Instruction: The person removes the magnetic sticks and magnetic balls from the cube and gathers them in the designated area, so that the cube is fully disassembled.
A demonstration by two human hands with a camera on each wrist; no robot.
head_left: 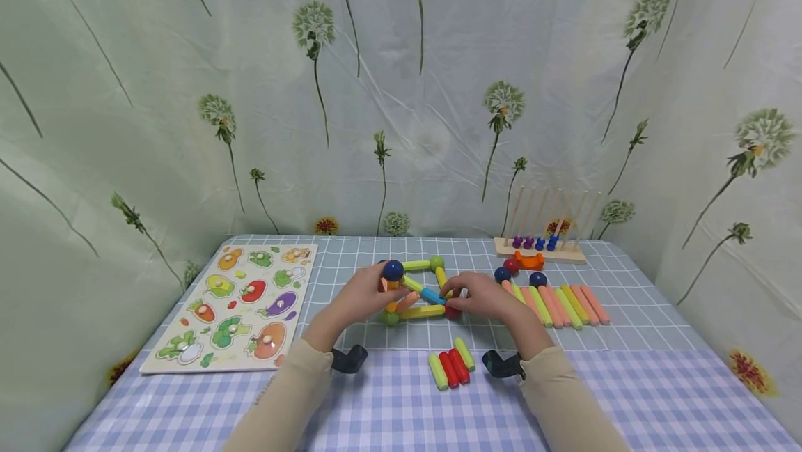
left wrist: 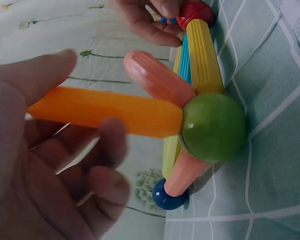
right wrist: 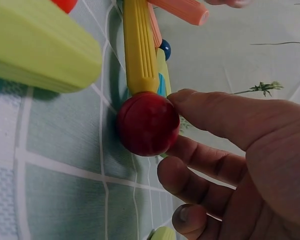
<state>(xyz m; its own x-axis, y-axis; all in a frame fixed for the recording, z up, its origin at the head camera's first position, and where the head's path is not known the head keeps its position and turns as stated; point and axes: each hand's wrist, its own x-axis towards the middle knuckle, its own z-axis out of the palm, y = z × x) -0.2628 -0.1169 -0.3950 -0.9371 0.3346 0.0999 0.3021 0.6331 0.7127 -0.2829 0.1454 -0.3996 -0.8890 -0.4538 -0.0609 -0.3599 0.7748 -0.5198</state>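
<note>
My left hand (head_left: 366, 293) grips an orange stick (left wrist: 107, 111) near its upper end, where a navy ball (head_left: 392, 270) sits. The stick rises from a green ball (left wrist: 213, 127) at the near left corner of a stick-and-ball frame. A salmon stick (left wrist: 157, 77) juts up at a slant from that same ball. A yellow stick (head_left: 422, 312) joins it to a red ball (right wrist: 148, 124) at the near right corner. My right hand (head_left: 479, 295) pinches the red ball between thumb and fingers. A blue stick (head_left: 432, 297) crosses inside the frame.
Loose lime and red sticks (head_left: 450, 368) lie in front of the frame. To the right are a row of coloured sticks (head_left: 557, 307), several balls and an orange piece (head_left: 529, 261). A peg rack (head_left: 540, 251) stands behind them. A vegetable puzzle board (head_left: 234, 309) lies left.
</note>
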